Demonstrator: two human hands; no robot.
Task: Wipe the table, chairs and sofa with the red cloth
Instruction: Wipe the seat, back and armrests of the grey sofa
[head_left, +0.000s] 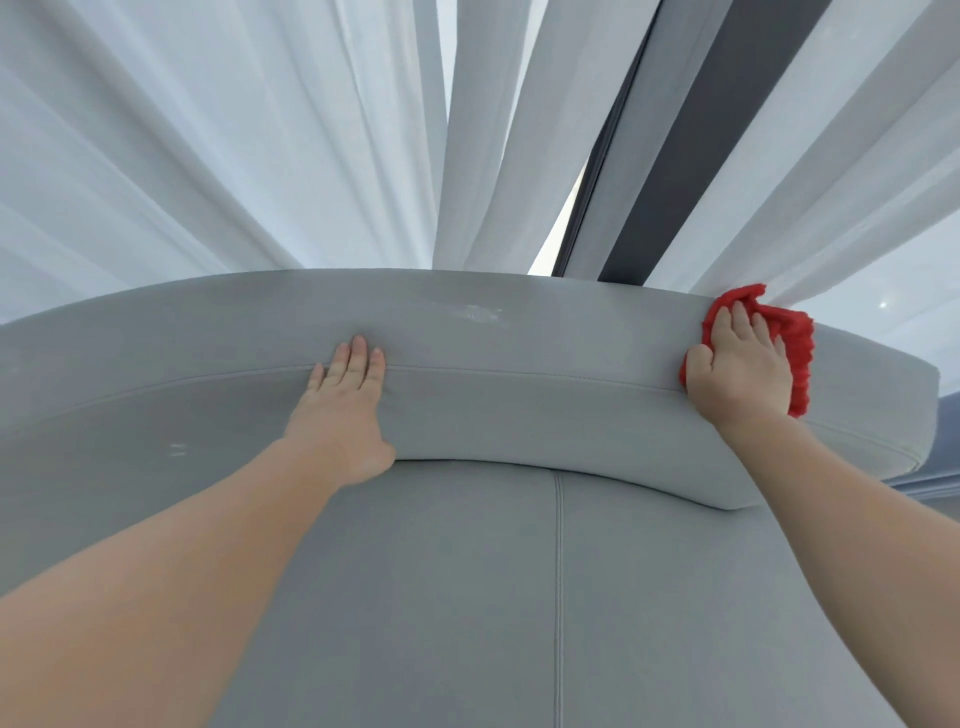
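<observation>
A grey sofa fills the lower view, its padded backrest (519, 364) curving across the middle and the seat (467, 597) below it. The red cloth (797, 353) lies on the backrest's top near its right end. My right hand (740, 364) presses flat on the cloth, which sticks out above and to the right of the fingers. Over at centre-left, my left hand (345, 400) rests flat on the backrest, fingers together, holding nothing. A pale scuff mark (480, 313) shows on the backrest top between the hands.
White sheer curtains (208, 156) hang directly behind the sofa back. A dark grey window frame (691, 156) runs diagonally between curtain panels at upper right. The curtain touches the backrest edge just above the cloth.
</observation>
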